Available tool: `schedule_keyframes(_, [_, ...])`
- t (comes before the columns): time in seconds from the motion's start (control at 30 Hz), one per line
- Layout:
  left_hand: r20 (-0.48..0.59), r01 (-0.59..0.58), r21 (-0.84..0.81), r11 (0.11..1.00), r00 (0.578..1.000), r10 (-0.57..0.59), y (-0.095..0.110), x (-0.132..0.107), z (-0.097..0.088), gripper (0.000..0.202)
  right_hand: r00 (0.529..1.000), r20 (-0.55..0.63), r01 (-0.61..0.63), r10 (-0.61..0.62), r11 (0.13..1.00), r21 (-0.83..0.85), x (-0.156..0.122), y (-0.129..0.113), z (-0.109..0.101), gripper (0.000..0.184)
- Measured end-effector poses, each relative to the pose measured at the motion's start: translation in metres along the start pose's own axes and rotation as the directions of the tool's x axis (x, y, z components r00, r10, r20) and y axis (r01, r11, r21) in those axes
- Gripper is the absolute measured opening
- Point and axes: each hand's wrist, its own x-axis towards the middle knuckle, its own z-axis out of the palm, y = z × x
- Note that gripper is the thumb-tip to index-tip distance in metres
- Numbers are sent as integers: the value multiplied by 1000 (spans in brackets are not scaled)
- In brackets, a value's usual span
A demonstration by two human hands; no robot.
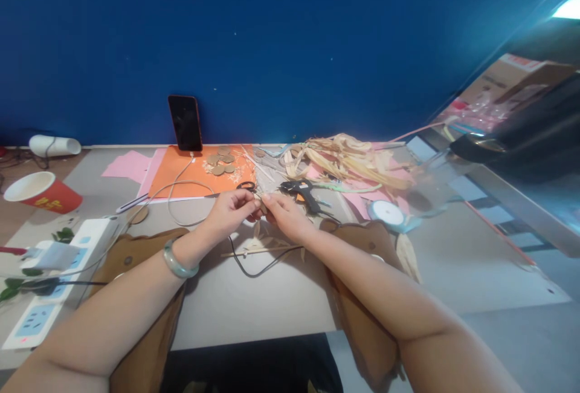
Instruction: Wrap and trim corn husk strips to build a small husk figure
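My left hand [232,210] and my right hand [284,214] meet above the middle of the pale table [254,302]. Both have their fingers pinched together on a small tan piece [263,205] held between them; I cannot make out what it is. A pale green bangle [177,265] sits on my left wrist. Black scissors [247,186] lie just behind the left fingers. A black glue gun [302,191] lies just behind the right hand. A thin wooden stick [256,251] and a black cable [254,269] lie on the table under my wrists.
A phone [185,122] leans on the blue wall above an orange sheet [174,175] with brown round discs [221,162]. Dried straw strips [348,160] pile at the back right, by a white tape roll [388,213]. A red paper cup [43,192] and white power strips [54,278] lie left.
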Motion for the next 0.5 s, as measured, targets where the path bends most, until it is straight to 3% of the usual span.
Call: schedule_keyframes(0.5, [-4,22,-5,1000,1000,-22,-5,1,-1,37,999,14,28,-28,1000,-10,1,0,-1,51])
